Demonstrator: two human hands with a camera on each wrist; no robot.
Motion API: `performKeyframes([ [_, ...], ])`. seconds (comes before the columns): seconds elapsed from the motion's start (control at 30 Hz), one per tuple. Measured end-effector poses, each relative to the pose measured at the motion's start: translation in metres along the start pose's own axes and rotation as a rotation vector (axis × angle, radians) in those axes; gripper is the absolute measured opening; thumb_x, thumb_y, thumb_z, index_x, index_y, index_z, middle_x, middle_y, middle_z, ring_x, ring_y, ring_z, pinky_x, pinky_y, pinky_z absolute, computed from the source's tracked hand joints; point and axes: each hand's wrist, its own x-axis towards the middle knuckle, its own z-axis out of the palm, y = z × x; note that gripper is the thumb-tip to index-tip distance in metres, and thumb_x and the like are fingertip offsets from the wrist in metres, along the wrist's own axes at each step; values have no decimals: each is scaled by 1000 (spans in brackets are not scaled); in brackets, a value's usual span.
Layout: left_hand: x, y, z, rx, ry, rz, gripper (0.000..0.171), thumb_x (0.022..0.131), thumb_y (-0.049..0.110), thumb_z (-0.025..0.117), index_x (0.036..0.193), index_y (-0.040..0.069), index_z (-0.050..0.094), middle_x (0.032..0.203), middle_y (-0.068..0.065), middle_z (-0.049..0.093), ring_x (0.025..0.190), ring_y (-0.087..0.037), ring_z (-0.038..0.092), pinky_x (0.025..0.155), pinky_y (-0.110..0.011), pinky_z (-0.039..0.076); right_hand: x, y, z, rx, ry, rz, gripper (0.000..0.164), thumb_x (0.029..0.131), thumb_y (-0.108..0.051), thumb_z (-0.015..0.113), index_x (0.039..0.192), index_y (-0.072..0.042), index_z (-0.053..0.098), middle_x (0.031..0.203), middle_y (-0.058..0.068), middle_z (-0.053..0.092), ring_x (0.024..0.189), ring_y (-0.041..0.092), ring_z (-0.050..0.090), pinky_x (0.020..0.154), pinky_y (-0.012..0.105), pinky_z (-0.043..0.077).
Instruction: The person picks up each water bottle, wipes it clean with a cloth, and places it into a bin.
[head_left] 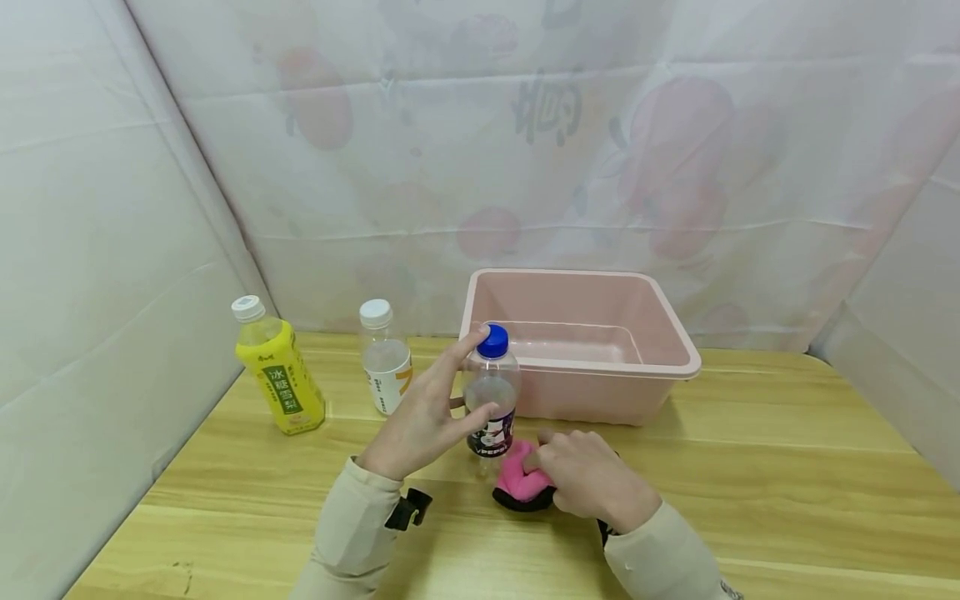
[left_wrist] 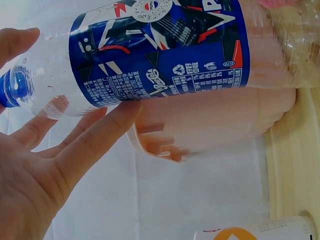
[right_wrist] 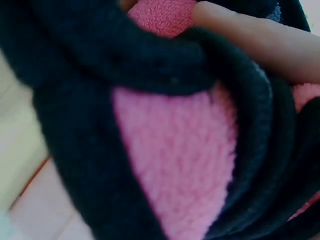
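Observation:
A clear plastic Pepsi bottle (head_left: pixel 489 385) with a blue cap stands upright in front of the pink bin. My left hand (head_left: pixel 422 417) is around its upper part, fingers spread and fairly straight. One fingertip is right at the cap, and the thumb lies across the front of the bottle. In the left wrist view, other fingers reach behind the bottle's dark blue label (left_wrist: pixel 165 55). Low beside the bottle's base, my right hand (head_left: pixel 592 475) grips a bunched pink fleecy cloth (head_left: pixel 519 477) with black edging. Its folds (right_wrist: pixel 175 150) fill the right wrist view.
An open pink plastic bin (head_left: pixel 585 392) stands behind the hands, near the white curtain. To the left are a clear bottle with a white cap (head_left: pixel 386 367) and a yellow drink bottle (head_left: pixel 282 379). All stand on a wood-grain table (head_left: pixel 772 500).

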Motion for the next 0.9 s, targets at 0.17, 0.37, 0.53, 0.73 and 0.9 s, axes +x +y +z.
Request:
performKeyframes([
  [0.17, 0, -1, 0, -13, -9, -21, 81, 91, 5, 75, 157, 8, 28, 147, -19, 48, 113, -27, 58, 76, -32, 62, -1, 1, -9, -97, 48, -4, 36, 64, 11, 72, 82, -20, 75, 81, -2, 55, 65, 18, 53, 47, 31, 46],
  [0.37, -1, 0, 0, -21, -10, -23, 82, 91, 5, 75, 157, 8, 28, 146, -21, 47, 114, -30, 58, 76, -32, 62, -2, 3, -25, -122, 337, -37, 51, 58, 9, 77, 101, -18, 78, 95, 7, 64, 74, 24, 60, 50, 34, 53],
  [0.53, 0, 0, -1, -22, -11, -20, 82, 91, 4, 75, 158, 7, 27, 143, -21, 49, 112, -28, 57, 77, -31, 62, -1, 7, -31, -24, 591, -94, 63, 57, 14, 75, 114, -15, 75, 101, 7, 66, 78, 23, 65, 49, 33, 54],
  [0.73, -1, 0, -1, -30, -14, -33, 81, 91, 4, 75, 157, 7, 27, 141, -20, 50, 114, -28, 57, 77, -32, 62, -3, 11, -39, 43, 758, -139, 64, 57, 16, 67, 116, -9, 74, 111, 16, 65, 90, 33, 67, 63, 47, 62],
  [0.9, -1, 0, -1, -45, -17, -45, 81, 92, 4, 74, 158, 8, 27, 146, -20, 46, 116, -31, 57, 77, -34, 62, -3, 13, -44, 112, 860, -160, 67, 55, 19, 62, 117, -6, 74, 117, 20, 64, 97, 38, 67, 77, 49, 62],
])
